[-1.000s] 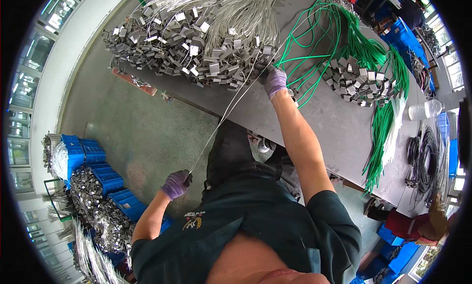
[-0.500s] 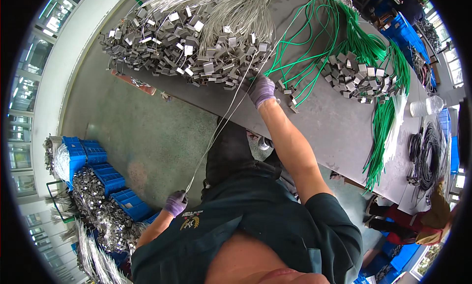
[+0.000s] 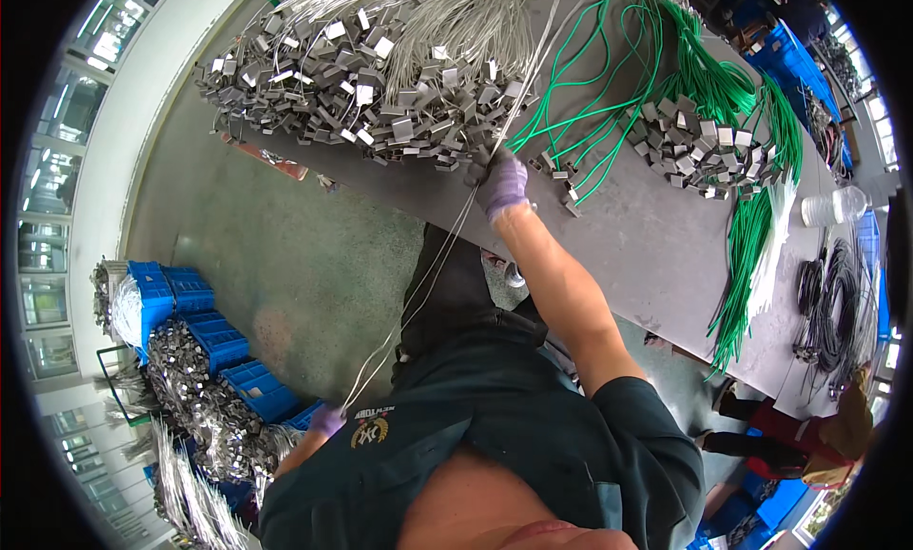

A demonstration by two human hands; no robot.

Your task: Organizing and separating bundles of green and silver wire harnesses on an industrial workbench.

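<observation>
Thin silver-white cables (image 3: 522,95) stretch across my body from hand to hand and on over the table. My gloved right hand (image 3: 505,183), in purple, is closed around them at the table's near edge. Low on the left, my purple-gloved left hand (image 3: 328,420) grips the lower end; motion blurs its fingers. Just beyond my right hand lies a heap of small metal blocks (image 3: 402,129) fixed to silver cables. To the right, several green cables (image 3: 597,131) end in similar blocks.
A grey table (image 3: 628,231) carries a green cable bundle (image 3: 737,265), a clear plastic bottle (image 3: 833,207) and black cable coils (image 3: 837,303). Blue crates (image 3: 255,390) and piles of metal parts (image 3: 185,379) stand lower left. A person in dark red (image 3: 794,431) is at the right.
My left hand has moved left and down, drawing the cables with it. Beyond my right hand, the cables now point farther up and right; that hand has shifted slightly downward.
</observation>
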